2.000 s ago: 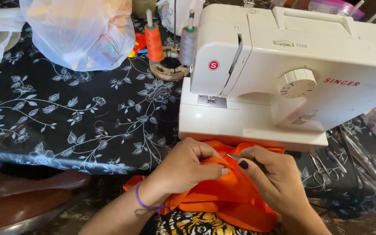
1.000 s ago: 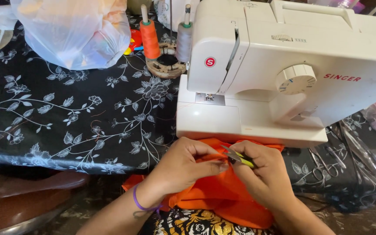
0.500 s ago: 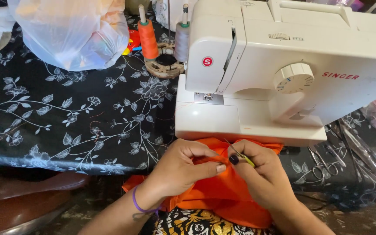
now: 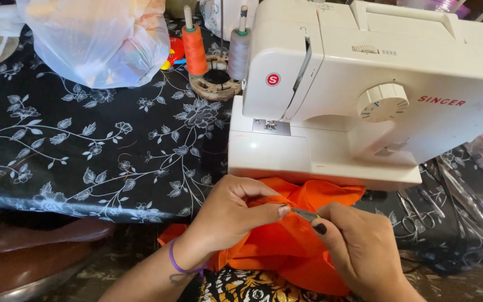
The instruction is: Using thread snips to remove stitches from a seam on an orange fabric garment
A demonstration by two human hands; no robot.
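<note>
- The left hand (image 4: 236, 210) pinches a fold of orange fabric (image 4: 286, 246) lying at the front of the white sewing machine (image 4: 364, 95).
- The right hand (image 4: 359, 251) grips a small metal tool (image 4: 304, 213), possibly a seam ripper (mostly hidden), at the fabric.
- A translucent plastic bag (image 4: 93, 39) sits far left, contents unclear.
- An orange thread spool (image 4: 194, 49) stands beside it.

A table (image 4: 85, 145) covered with a black cloth printed with white flowers and leaves carries everything. A white sewing machine (image 4: 364, 95) stands on its right half. Behind and left of the machine, an orange thread spool (image 4: 194, 49) and a grey thread spool (image 4: 239, 51) stand upright beside a round wooden holder (image 4: 215, 84). A translucent plastic bag (image 4: 99, 39) lies at the far left. Metal scissors (image 4: 415, 215) lie on the right, near the machine's base.
</note>
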